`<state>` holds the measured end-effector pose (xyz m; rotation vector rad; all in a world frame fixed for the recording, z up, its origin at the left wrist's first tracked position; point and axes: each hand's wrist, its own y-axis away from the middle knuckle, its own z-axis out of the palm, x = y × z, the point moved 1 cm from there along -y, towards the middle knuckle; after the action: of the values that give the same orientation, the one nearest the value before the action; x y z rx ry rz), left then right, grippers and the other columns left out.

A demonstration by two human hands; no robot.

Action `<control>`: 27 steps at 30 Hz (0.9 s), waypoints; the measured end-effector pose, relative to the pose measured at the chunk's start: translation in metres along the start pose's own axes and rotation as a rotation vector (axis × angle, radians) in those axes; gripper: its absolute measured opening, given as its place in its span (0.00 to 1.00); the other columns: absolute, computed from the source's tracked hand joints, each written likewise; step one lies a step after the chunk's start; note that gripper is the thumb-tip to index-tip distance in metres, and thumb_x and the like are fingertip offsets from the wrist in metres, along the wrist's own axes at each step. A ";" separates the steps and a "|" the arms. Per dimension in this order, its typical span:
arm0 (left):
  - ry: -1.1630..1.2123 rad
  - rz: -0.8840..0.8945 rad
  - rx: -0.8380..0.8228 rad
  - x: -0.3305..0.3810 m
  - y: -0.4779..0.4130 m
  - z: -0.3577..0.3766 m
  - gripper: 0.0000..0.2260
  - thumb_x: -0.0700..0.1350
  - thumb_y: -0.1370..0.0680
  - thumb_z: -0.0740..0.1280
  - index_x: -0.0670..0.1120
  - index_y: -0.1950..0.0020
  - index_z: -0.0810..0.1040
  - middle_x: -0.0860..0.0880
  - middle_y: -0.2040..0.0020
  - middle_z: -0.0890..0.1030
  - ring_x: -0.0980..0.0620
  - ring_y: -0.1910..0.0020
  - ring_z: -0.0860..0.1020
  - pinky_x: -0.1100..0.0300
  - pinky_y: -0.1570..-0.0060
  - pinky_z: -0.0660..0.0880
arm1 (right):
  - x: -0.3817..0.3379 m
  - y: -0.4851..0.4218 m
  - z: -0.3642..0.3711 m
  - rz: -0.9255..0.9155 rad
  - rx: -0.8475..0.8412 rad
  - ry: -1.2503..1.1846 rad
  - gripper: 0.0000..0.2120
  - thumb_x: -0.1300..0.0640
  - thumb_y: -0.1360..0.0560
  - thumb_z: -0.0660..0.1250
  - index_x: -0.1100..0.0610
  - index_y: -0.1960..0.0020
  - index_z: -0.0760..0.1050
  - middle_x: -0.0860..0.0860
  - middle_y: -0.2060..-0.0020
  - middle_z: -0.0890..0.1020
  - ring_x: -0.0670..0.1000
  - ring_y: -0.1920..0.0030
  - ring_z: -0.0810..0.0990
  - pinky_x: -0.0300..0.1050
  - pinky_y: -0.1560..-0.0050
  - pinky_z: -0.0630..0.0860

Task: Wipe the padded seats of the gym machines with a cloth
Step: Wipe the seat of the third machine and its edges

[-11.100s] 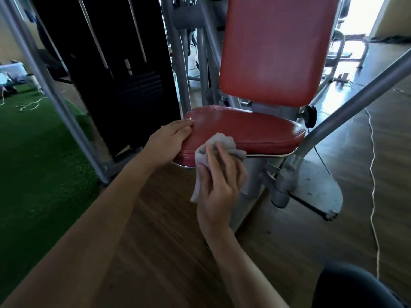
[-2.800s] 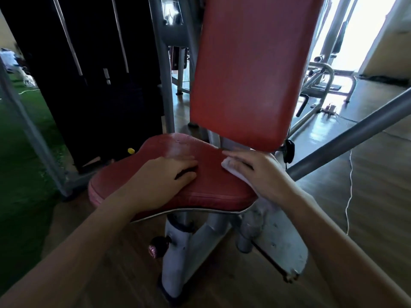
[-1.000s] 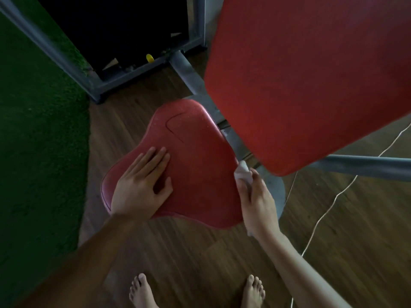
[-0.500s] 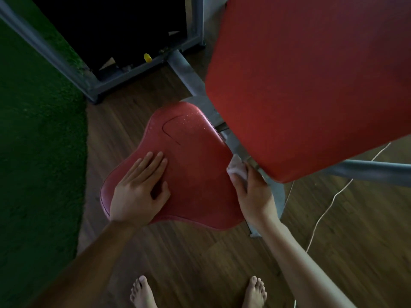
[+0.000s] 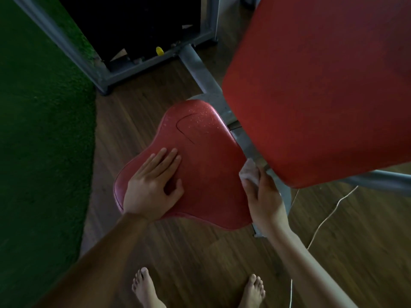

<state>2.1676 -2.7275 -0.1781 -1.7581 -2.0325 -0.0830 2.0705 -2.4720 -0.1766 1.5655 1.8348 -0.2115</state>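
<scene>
A red padded seat point(image 5: 206, 165) lies below me, with droplets on its far lobe. My left hand point(image 5: 153, 185) rests flat on the seat's near left part, fingers straight. My right hand point(image 5: 263, 196) holds a pale cloth point(image 5: 250, 171) against the seat's right edge, under the red backrest point(image 5: 322, 85). Only the cloth's top shows beyond my fingers.
The grey machine frame point(image 5: 200, 67) runs behind the seat to a dark weight stack point(image 5: 138, 25) with a yellow pin point(image 5: 159, 50). Green turf point(image 5: 40, 130) lies left. A white cord point(image 5: 320, 225) trails on the wood floor right. My bare feet point(image 5: 144, 287) stand below.
Over the last second my right hand slid the cloth a little farther back along the seat's right edge. My left hand stayed flat on the seat.
</scene>
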 end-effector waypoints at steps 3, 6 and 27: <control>-0.008 -0.004 -0.007 0.000 0.000 -0.001 0.21 0.48 0.23 0.68 0.43 0.31 0.79 0.49 0.29 0.76 0.48 0.27 0.72 0.47 0.28 0.70 | -0.003 -0.003 0.003 0.010 0.041 -0.001 0.30 0.37 0.21 0.55 0.56 0.28 0.67 0.54 0.40 0.80 0.55 0.40 0.81 0.56 0.41 0.79; -0.011 -0.011 -0.009 0.001 0.000 -0.001 0.21 0.49 0.23 0.68 0.44 0.31 0.79 0.49 0.29 0.76 0.48 0.27 0.72 0.47 0.28 0.69 | -0.017 -0.028 0.013 -0.075 0.090 0.080 0.31 0.35 0.21 0.53 0.60 0.34 0.72 0.55 0.43 0.82 0.56 0.42 0.81 0.54 0.41 0.77; -0.077 -0.172 -0.143 0.005 -0.008 -0.008 0.22 0.53 0.24 0.65 0.50 0.31 0.77 0.53 0.29 0.74 0.49 0.31 0.71 0.52 0.32 0.64 | -0.054 -0.068 0.018 -0.112 0.022 0.132 0.31 0.42 0.18 0.53 0.62 0.24 0.64 0.61 0.34 0.77 0.60 0.34 0.75 0.54 0.36 0.72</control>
<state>2.1620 -2.7273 -0.1673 -1.6882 -2.2818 -0.2217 2.0161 -2.5425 -0.1787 1.5252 2.0315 -0.1836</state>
